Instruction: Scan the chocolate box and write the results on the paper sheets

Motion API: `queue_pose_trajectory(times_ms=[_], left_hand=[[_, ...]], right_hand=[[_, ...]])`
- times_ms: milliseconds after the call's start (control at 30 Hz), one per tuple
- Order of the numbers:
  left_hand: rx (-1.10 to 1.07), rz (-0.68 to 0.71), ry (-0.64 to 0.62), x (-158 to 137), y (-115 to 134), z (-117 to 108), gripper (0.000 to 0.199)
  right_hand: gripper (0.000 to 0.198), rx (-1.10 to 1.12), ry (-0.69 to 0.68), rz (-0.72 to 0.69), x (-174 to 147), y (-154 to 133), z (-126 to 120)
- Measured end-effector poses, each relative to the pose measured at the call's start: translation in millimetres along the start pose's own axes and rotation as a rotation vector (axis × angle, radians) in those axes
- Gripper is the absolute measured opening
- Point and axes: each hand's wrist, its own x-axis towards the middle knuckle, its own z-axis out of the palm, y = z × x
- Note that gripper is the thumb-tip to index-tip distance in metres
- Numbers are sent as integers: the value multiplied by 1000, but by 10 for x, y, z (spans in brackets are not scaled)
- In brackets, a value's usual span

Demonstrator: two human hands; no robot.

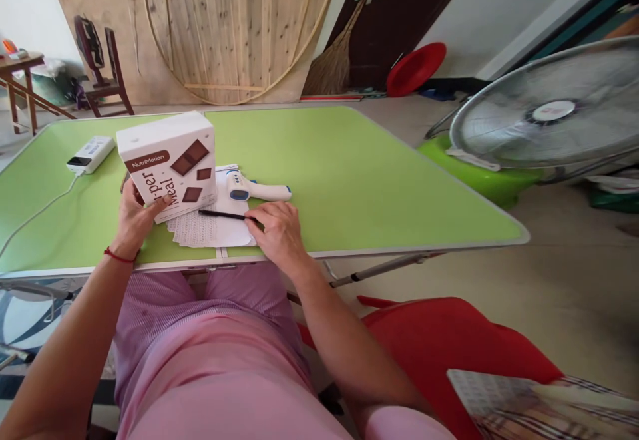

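My left hand (pixel 136 217) grips the lower left of a white NutriMotion box (pixel 174 167), its thumb across the printed front and its other fingers hidden behind. The box is tilted a little. A black pen (pixel 222 214) points left from my right hand (pixel 277 230), which is closed around its near end. Under the pen lie papers (pixel 232 231), some covered in dense print and some plain white. Just beyond my right hand, a white and blue infrared thermometer (pixel 254 189) rests on its side, partly on the papers.
A white power bank (pixel 90 154) with a cable lies on the left of the green folding table (pixel 339 167). To the right stand a large fan (pixel 549 110) and a red chair (pixel 449 340). Behind are a small wooden chair (pixel 107 80), wooden boards and a straw broom (pixel 334 60).
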Motion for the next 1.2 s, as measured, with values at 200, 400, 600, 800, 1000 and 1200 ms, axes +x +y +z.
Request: queue_pose_trajectory(times_ms=[200, 400, 600, 800, 1000, 1200], left_hand=[[-30, -77, 64, -77, 145, 37, 54], [4, -51, 52, -99, 175, 67, 55], [-34, -18, -2, -142, 111, 107, 60], [20, 93, -26, -155, 23, 135, 58], [40, 17, -80, -140, 59, 138, 57], [14, -47, -45, -122, 64, 162, 65]], right_hand=[[18, 58, -12, 50, 3, 43, 14], [17, 71, -20, 40, -5, 90, 17], [20, -85, 60, 105, -24, 114, 32], [27, -150, 111, 82, 194, 252, 10], [45, -231, -234, 113, 558, 410, 19], [40, 40, 15, 238, 511, 259, -90]])
